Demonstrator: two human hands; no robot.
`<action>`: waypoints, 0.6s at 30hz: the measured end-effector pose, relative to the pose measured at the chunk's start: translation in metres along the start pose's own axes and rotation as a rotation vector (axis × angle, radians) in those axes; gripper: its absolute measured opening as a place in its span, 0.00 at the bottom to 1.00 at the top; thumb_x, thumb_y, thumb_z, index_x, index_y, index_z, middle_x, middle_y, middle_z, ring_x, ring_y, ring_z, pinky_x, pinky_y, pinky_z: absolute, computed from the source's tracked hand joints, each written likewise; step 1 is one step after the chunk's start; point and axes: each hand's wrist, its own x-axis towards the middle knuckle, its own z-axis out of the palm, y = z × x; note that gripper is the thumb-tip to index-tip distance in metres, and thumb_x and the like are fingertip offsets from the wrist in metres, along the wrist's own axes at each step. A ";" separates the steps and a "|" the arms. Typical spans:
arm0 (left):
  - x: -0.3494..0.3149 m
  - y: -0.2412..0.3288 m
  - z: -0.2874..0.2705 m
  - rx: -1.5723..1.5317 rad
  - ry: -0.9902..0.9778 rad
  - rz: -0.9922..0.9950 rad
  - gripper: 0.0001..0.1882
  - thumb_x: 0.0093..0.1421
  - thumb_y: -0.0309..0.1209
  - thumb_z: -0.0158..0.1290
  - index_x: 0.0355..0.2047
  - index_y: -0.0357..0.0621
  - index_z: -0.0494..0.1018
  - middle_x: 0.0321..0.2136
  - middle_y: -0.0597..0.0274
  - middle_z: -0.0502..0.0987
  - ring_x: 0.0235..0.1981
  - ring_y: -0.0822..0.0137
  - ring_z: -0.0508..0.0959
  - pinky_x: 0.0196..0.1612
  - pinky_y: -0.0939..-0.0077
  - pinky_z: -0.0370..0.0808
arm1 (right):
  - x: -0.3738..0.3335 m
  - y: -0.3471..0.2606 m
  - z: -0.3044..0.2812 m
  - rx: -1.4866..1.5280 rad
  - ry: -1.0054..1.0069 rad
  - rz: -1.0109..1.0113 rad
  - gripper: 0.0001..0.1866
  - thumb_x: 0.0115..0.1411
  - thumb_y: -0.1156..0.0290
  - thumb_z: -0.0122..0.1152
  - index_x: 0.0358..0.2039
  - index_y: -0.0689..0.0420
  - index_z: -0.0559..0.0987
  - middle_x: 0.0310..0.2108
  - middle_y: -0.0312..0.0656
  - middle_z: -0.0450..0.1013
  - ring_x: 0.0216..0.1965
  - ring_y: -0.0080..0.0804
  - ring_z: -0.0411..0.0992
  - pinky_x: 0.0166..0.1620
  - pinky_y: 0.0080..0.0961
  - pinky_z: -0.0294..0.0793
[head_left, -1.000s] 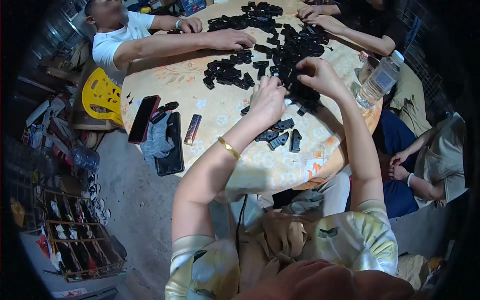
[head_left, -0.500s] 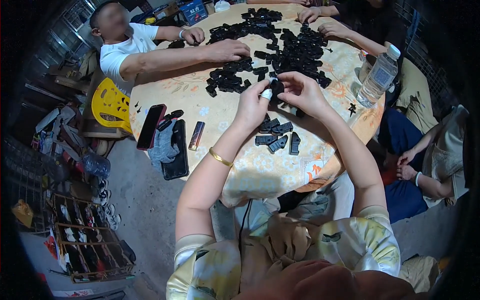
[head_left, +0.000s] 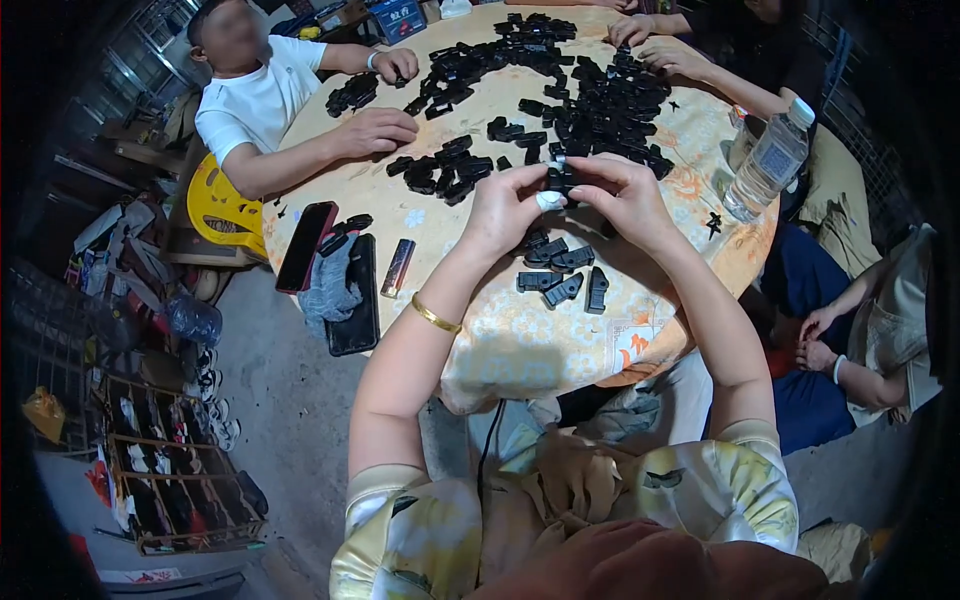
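Over the round table, my left hand (head_left: pixel 503 208) and my right hand (head_left: pixel 630 203) meet and pinch a small black plastic part (head_left: pixel 561 178) between their fingertips. A white wrap covers one finger of my left hand, and a gold bangle circles that wrist. The fingers hide much of the held part. Just below my hands lies a small group of black plastic pieces (head_left: pixel 563 287), blocky and wedge-shaped. Beyond my fingertips spreads a large heap of similar black parts (head_left: pixel 610 105), with a smaller cluster (head_left: pixel 447 170) to its left.
A phone (head_left: pixel 308 247), a black case (head_left: pixel 352 300), a grey cloth (head_left: pixel 330 288) and a slim printed tube (head_left: pixel 398 268) lie at left. A water bottle (head_left: pixel 768 163) stands at right. Co-workers' hands (head_left: pixel 375 132) reach over the table from the left and far sides.
My fingers have closed in around the black part, the right hand's thumb now nearer the left. The co-worker at left has drawn a hand back leftward from the black parts.
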 end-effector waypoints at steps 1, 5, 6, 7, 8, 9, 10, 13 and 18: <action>0.000 0.002 0.001 0.001 0.004 -0.002 0.18 0.52 0.22 0.54 0.44 0.34 0.71 0.32 0.63 0.76 0.33 0.77 0.73 0.37 0.84 0.71 | -0.001 0.000 -0.001 0.002 -0.003 -0.001 0.17 0.50 0.80 0.60 0.43 0.62 0.75 0.38 0.39 0.71 0.37 0.22 0.72 0.40 0.17 0.73; -0.001 0.003 0.007 0.142 0.039 0.018 0.19 0.52 0.21 0.52 0.46 0.33 0.69 0.34 0.61 0.76 0.33 0.76 0.74 0.38 0.82 0.72 | 0.001 -0.006 0.001 -0.045 0.041 -0.025 0.16 0.48 0.79 0.62 0.40 0.62 0.77 0.35 0.40 0.73 0.34 0.23 0.72 0.38 0.17 0.73; -0.002 0.005 0.013 0.145 0.132 0.063 0.17 0.52 0.23 0.54 0.43 0.35 0.70 0.29 0.59 0.76 0.28 0.76 0.73 0.33 0.81 0.71 | 0.001 -0.007 0.001 -0.007 0.086 -0.015 0.16 0.47 0.77 0.64 0.39 0.62 0.77 0.33 0.41 0.74 0.32 0.24 0.73 0.36 0.17 0.74; -0.003 0.006 0.017 0.148 0.224 0.109 0.15 0.51 0.25 0.55 0.40 0.38 0.71 0.23 0.58 0.76 0.23 0.76 0.72 0.28 0.79 0.70 | 0.000 -0.007 0.003 -0.005 0.086 -0.017 0.16 0.47 0.77 0.64 0.39 0.62 0.77 0.33 0.41 0.74 0.32 0.24 0.73 0.36 0.17 0.74; -0.002 0.005 0.019 0.143 0.193 0.086 0.15 0.51 0.25 0.56 0.39 0.36 0.69 0.23 0.56 0.75 0.22 0.72 0.72 0.28 0.77 0.71 | 0.000 -0.007 0.007 -0.015 0.139 -0.005 0.16 0.46 0.77 0.65 0.38 0.62 0.77 0.32 0.41 0.73 0.31 0.24 0.73 0.36 0.17 0.74; -0.003 0.005 0.023 0.114 0.150 0.163 0.16 0.49 0.26 0.57 0.38 0.35 0.69 0.23 0.52 0.75 0.22 0.64 0.75 0.28 0.74 0.71 | 0.001 -0.006 0.010 -0.025 0.193 0.008 0.16 0.46 0.77 0.65 0.38 0.62 0.77 0.31 0.40 0.73 0.31 0.24 0.73 0.36 0.17 0.74; -0.005 0.006 0.027 0.267 0.192 0.130 0.16 0.49 0.25 0.56 0.38 0.35 0.68 0.25 0.50 0.75 0.24 0.59 0.76 0.28 0.72 0.72 | 0.001 -0.005 0.012 -0.076 0.208 -0.041 0.17 0.44 0.76 0.67 0.38 0.62 0.77 0.29 0.39 0.72 0.29 0.22 0.72 0.33 0.17 0.73; -0.006 0.007 0.027 0.430 0.242 0.120 0.19 0.49 0.24 0.55 0.42 0.33 0.67 0.25 0.49 0.75 0.26 0.62 0.77 0.30 0.73 0.73 | 0.001 -0.005 0.016 -0.100 0.170 -0.031 0.18 0.43 0.75 0.68 0.38 0.61 0.78 0.27 0.38 0.71 0.27 0.21 0.71 0.31 0.16 0.72; -0.003 -0.002 0.025 0.380 0.142 0.087 0.23 0.50 0.22 0.54 0.47 0.30 0.64 0.29 0.51 0.77 0.31 0.70 0.77 0.33 0.76 0.74 | 0.002 -0.007 0.014 -0.072 0.134 0.008 0.19 0.43 0.74 0.68 0.39 0.59 0.78 0.28 0.37 0.71 0.28 0.20 0.70 0.31 0.17 0.71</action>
